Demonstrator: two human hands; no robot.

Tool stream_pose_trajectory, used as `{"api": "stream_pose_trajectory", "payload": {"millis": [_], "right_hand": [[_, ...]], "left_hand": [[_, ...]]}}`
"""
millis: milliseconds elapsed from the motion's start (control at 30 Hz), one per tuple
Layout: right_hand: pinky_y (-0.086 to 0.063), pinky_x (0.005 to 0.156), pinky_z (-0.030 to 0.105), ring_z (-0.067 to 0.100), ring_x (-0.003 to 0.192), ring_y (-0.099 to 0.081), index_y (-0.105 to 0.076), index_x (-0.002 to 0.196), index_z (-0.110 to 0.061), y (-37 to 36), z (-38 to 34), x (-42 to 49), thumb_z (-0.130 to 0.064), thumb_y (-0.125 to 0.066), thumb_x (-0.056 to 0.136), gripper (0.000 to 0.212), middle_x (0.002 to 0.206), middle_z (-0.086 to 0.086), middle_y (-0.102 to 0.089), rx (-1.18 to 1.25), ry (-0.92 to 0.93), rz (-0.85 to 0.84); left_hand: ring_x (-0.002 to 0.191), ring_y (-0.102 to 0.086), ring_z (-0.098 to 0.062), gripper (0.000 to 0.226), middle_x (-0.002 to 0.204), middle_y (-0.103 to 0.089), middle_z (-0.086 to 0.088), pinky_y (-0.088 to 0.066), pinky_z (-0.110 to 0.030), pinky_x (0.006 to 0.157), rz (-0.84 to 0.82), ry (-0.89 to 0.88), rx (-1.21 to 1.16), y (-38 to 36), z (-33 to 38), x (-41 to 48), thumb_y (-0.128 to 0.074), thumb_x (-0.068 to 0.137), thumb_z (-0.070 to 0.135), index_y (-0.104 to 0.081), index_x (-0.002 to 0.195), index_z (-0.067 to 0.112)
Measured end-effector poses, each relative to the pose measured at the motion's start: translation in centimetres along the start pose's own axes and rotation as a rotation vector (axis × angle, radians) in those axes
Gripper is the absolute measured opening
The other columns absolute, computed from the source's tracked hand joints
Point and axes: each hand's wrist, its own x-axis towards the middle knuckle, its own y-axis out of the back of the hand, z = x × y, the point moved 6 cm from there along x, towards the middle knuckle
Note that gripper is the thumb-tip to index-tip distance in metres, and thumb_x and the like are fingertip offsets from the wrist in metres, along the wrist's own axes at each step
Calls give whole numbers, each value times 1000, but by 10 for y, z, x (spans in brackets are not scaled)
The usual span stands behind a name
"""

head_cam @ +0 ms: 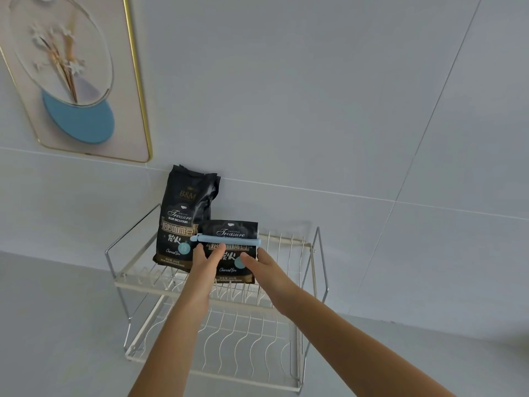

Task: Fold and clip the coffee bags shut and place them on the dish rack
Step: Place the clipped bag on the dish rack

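Head camera: a folded coffee bag [229, 253], black and sealed across its fold by a pale blue clip [227, 239], was held upright on the upper tier of a white wire dish rack [289, 247] set against a grey tiled wall [315, 110]. The bag was gripped from both sides: the left hand [206, 257] was pressed to its front and left edge just below the clip, the right hand [262, 265] to its right edge, fingers closed against the packet. A taller coffee bag [183, 213], of the same brand and unclipped at its crumpled top, was stood just behind and to the left of the held one, touching or nearly touching it. Directly beneath the grip the rack's lower tier [243, 339] was seen bare. High to the left of the hands, a gold-framed floral picture [74, 75] was hung on the wall
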Motion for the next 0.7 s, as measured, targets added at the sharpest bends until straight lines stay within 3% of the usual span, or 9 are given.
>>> {"api": "stream_pose_trajectory", "payload": {"millis": [133,233,300,367,433,533,633,700], "right_hand": [[-39,77,21,2,91,-52,-41,129,-21,1,-4,-4,-35,-41,98,34,107,-6,-57,-12,22,-16],[-45,97,33,17,104,-57,-45,124,-16,1,-5,2,-36,-45,96,34,117,6,-58,93,-72,3],[-46,96,35,14,94,-58,-47,114,-18,4,-8,5,-31,-47,96,23,112,7,-58,189,-86,25],[-48,94,34,14,94,-58,-49,105,-20,10,-10,7,-27,-48,95,11,108,6,-57,205,-32,61],[-48,98,37,20,106,-57,-51,102,-21,17,-6,8,-22,-50,94,8,116,9,-54,210,20,101],[-44,104,42,23,114,-52,-51,110,-19,20,-4,11,-20,-55,91,20,128,10,-44,132,48,90],[-50,98,36,20,106,-56,-49,116,-18,5,-9,19,-23,-59,89,29,127,12,-46,21,-31,-61],[-51,91,30,20,107,-54,-48,122,-20,1,-10,27,-32,-59,87,39,130,10,-39,-118,-78,-43]], "left_hand": [[137,-31,-28,75,152,-30,-8,-26,-52,113,47,29,-6,0,0,0,-55,86,43,-16,147,21],[129,-43,-30,70,143,-43,-13,-34,-53,108,94,108,-54,0,0,3,-58,85,40,-26,143,17],[115,-53,-28,62,132,-51,-15,-48,-48,91,117,118,-65,-1,4,6,-59,85,32,-33,139,16],[100,-57,-20,56,123,-54,-12,-48,-33,72,139,71,-103,-2,9,8,-60,84,18,-36,134,17],[108,-53,-21,54,129,-49,-10,-41,-32,82,130,17,-92,-2,13,13,-59,81,10,-38,130,18],[119,-48,-27,50,132,-48,-15,-39,-41,98,88,5,-78,-7,17,23,-56,82,5,-40,130,12],[117,-52,-35,44,130,-51,-24,-40,-52,103,58,35,-2,-18,19,27,-56,85,6,-47,128,1],[125,-45,-34,52,138,-44,-21,-34,-51,108,63,46,51,-22,15,28,-58,86,10,-39,135,4]]}}
